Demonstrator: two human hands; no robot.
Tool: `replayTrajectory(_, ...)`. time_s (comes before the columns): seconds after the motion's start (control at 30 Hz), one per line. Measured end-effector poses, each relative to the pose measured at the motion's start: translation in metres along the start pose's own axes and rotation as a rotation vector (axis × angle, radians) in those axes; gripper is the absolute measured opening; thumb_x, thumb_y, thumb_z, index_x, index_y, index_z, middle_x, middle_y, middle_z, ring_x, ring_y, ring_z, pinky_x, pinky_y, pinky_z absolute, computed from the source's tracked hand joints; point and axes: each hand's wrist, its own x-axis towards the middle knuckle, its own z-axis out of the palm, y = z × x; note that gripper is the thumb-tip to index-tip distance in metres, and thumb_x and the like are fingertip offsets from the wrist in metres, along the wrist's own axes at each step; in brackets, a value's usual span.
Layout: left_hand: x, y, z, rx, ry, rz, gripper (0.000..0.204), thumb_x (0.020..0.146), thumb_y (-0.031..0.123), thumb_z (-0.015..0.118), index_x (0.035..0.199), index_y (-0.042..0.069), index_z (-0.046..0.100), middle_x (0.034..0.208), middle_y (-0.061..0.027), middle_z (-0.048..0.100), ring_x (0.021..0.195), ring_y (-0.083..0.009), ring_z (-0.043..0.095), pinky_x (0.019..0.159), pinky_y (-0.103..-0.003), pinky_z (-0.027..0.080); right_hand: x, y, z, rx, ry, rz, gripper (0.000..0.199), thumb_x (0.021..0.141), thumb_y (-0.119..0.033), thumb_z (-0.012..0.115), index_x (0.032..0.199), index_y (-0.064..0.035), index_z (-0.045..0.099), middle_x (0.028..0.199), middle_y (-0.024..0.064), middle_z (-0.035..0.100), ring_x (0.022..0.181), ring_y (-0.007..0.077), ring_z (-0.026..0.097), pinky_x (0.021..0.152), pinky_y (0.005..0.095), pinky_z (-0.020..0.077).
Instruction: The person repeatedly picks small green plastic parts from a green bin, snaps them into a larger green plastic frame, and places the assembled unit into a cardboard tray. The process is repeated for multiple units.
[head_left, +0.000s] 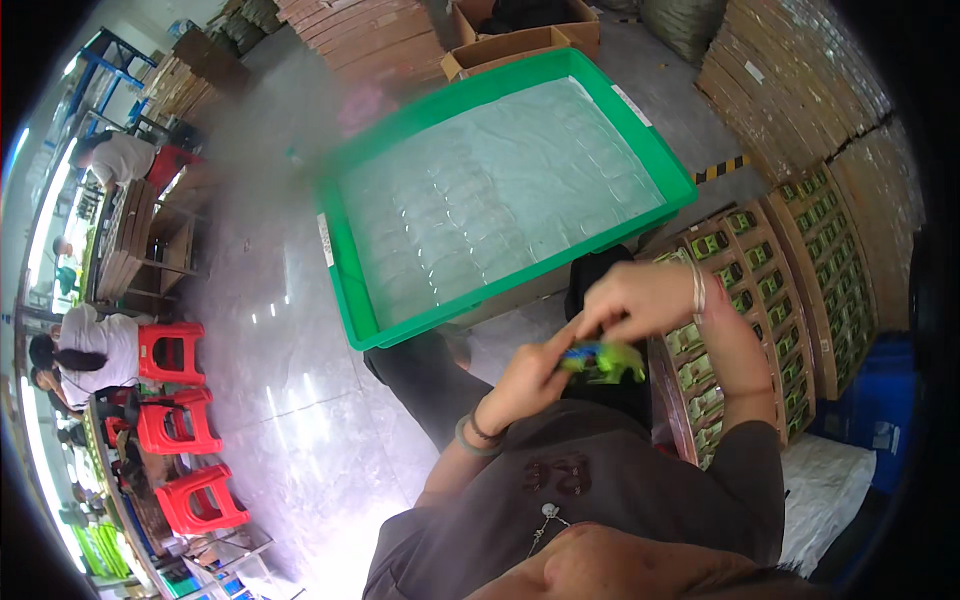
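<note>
My left hand [524, 380] is closed around a small lime-green and blue piece [615, 362], held in front of my body. The piece is smeared by motion, so its exact kind does not show. Just above it, my right hand [638, 300] has its fingers bent down against my left fingertips; whatever they pinch is hidden. Beyond both hands stands a large green tray [440, 318] with a clear plastic sheet of moulded pockets [500, 180] inside.
Cardboard trays [770, 280] filled with small green pieces lean at my right, beside a blue bin [880, 400]. Cardboard stacks [800, 90] and open boxes [520, 50] stand farther off. Red stools [180, 420] and seated people [95, 345] line the left side.
</note>
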Motion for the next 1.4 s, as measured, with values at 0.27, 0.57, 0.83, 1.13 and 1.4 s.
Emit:
replayTrajectory(0.27, -0.021, -0.027, -0.004, -0.713, 0.400, -0.407, 0.022, 0.097, 0.009, 0.046, 0.114, -0.003, 0.053, 0.091, -0.0109, 0.067, 0.076, -0.0175, 0.066, 0.067, -0.028, 0.053, 0.061, 0.133, -0.046, -0.509, 0.263, 0.331, 0.025, 0.075, -0.014, 0.070, 0.096, -0.0009, 0.067, 0.095, 0.0134, 0.068, 0.086, 0.0282, 0.066, 0.078, 0.0375, 0.0518)
replayTrajectory(0.57, -0.020, -0.026, -0.017, -0.893, 0.558, -0.470, 0.023, 0.099, 0.014, 0.043, 0.116, -0.001, 0.050, 0.094, -0.0164, 0.066, 0.075, -0.0223, 0.068, 0.064, -0.029, 0.055, 0.060, 0.134, -0.054, -0.163, 0.143, 0.390, 0.027, 0.071, -0.005, 0.071, 0.097, -0.0012, 0.063, 0.082, 0.0082, 0.066, 0.083, 0.0226, 0.064, 0.076, 0.0341, 0.0499)
replayTrajectory(0.83, -0.002, -0.012, -0.023, -0.898, 0.561, -0.411, 0.040, 0.103, 0.031, 0.035, 0.125, -0.001, 0.044, 0.107, -0.0175, 0.065, 0.077, -0.0212, 0.066, 0.067, -0.030, 0.054, 0.044, 0.050, -0.021, -0.155, 1.033, -0.097, 0.012, 0.074, 0.006, 0.062, 0.080, -0.0032, 0.062, 0.090, 0.0056, 0.066, 0.084, 0.0191, 0.063, 0.083, 0.0330, 0.0465)
replayTrajectory(1.13, 0.014, -0.004, -0.013, -0.924, 0.526, -0.387, 0.055, 0.103, 0.046, 0.022, 0.123, 0.001, 0.046, 0.103, -0.0171, 0.066, 0.075, -0.0195, 0.066, 0.059, -0.029, 0.054, 0.049, 0.012, 0.039, -0.078, 1.251, -0.207, 0.009, 0.080, 0.008, 0.060, 0.084, 0.0017, 0.063, 0.091, 0.0111, 0.067, 0.083, 0.0220, 0.065, 0.075, 0.0309, 0.0503)
replayTrajectory(1.4, 0.014, -0.003, 0.002, -0.787, 0.590, -0.354, 0.055, 0.103, 0.045, 0.020, 0.129, 0.002, 0.042, 0.102, -0.0160, 0.063, 0.076, -0.0203, 0.066, 0.063, -0.029, 0.054, 0.061, 0.007, 0.055, -0.557, 1.428, -0.230, 0.020, 0.076, 0.000, 0.072, 0.093, -0.0058, 0.065, 0.082, 0.0063, 0.067, 0.073, 0.0248, 0.061, 0.066, 0.0351, 0.0461)
